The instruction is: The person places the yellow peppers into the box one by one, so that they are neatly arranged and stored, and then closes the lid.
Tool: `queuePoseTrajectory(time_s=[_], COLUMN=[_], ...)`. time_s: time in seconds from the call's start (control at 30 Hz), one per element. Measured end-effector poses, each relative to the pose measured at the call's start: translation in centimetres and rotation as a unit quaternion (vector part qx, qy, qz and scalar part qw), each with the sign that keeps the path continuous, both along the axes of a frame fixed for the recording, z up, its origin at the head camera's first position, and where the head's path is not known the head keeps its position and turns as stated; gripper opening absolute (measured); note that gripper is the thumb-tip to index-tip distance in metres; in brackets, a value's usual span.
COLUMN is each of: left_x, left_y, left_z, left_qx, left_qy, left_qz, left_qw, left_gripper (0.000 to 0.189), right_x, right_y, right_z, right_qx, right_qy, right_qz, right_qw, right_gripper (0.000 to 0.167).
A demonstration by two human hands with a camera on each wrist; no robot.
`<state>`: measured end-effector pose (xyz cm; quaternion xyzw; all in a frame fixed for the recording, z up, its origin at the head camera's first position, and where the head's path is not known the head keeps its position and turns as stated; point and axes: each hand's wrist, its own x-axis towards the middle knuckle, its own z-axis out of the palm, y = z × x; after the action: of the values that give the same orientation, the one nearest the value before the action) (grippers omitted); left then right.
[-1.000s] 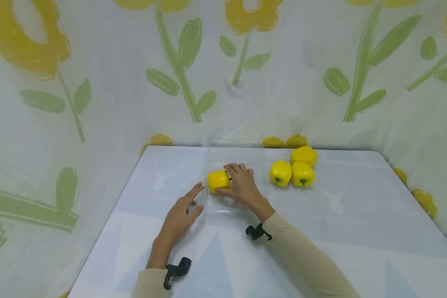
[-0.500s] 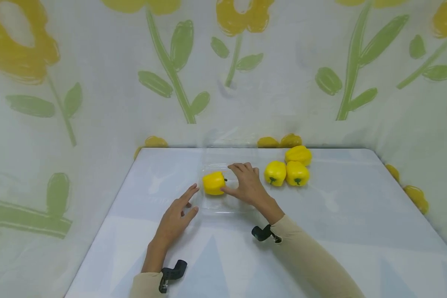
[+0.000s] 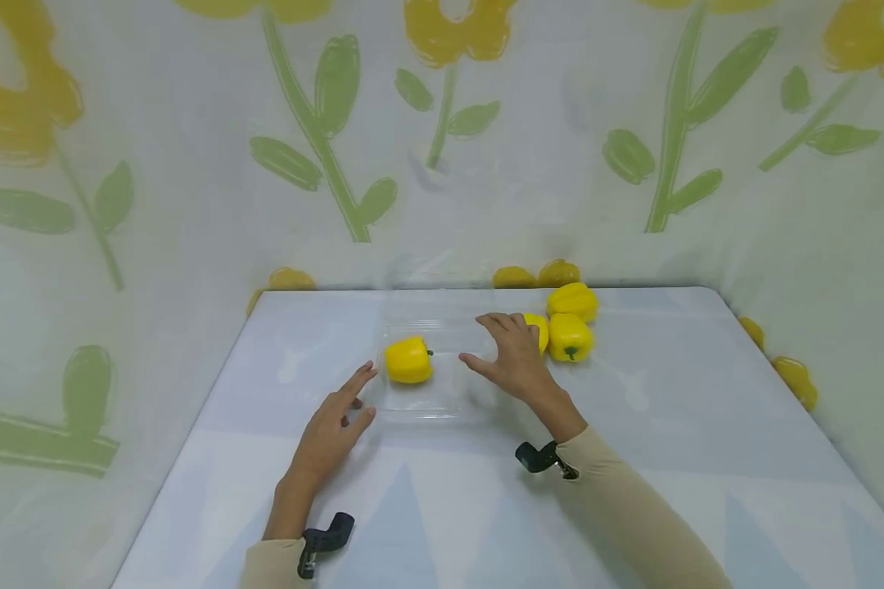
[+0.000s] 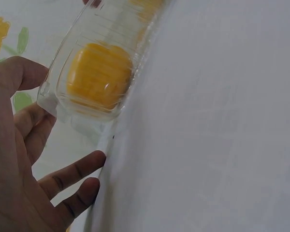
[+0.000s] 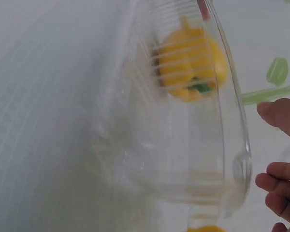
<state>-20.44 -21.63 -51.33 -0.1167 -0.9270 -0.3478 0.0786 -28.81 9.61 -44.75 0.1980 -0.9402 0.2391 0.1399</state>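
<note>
A clear plastic box (image 3: pixel 442 401) stands on the table with a yellow bell pepper (image 3: pixel 408 360) lying on its side in its left part, stem to the right. Beside the box's left edge is my left hand (image 3: pixel 331 429), fingers extended and apart; in the left wrist view the nearest digit reaches the rim, though firm contact is unclear. My right hand (image 3: pixel 517 360) hovers over the box's right side, thumb and fingers spread, holding nothing. Behind it a second yellow pepper (image 3: pixel 538 329) is partly hidden. Two more, the front pepper (image 3: pixel 570 337) and the back pepper (image 3: pixel 572 302), sit close by.
The box's transparent lid (image 3: pixel 438 303) stands raised at the back, by the table's far edge. A curtain (image 3: pixel 530 188) printed with flowers hangs behind the white table (image 3: pixel 633 458). Small black cameras are strapped to both wrists.
My right hand has let go of the bell pepper in the box and moved right, toward the other peppers. The left hand keeps its place beside the box. The head view has shifted slightly.
</note>
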Motion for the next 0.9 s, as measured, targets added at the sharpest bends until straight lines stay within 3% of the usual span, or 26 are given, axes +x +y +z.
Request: queuePoseTrajectory(time_s=[0.43, 0.9], left_x=[0.5, 0.6], left_y=[-0.4, -0.8], left_z=[0.2, 0.3], left_qx=[-0.003, -0.004], left_qy=[-0.009, -0.013], left_qz=[0.004, 0.004], left_qw=[0.9999, 0.9999], left_gripper=[0.059, 0.060], right_x=[0.5, 0.7], right_y=[2.9, 6.5], right_z=[0.6, 0.3], right_qx=[-0.029, -0.010], right_qy=[0.004, 0.016], right_qz=[-0.031, -0.071], right_qw=[0.9991, 0.9973], right_gripper=[0.064, 0.064])
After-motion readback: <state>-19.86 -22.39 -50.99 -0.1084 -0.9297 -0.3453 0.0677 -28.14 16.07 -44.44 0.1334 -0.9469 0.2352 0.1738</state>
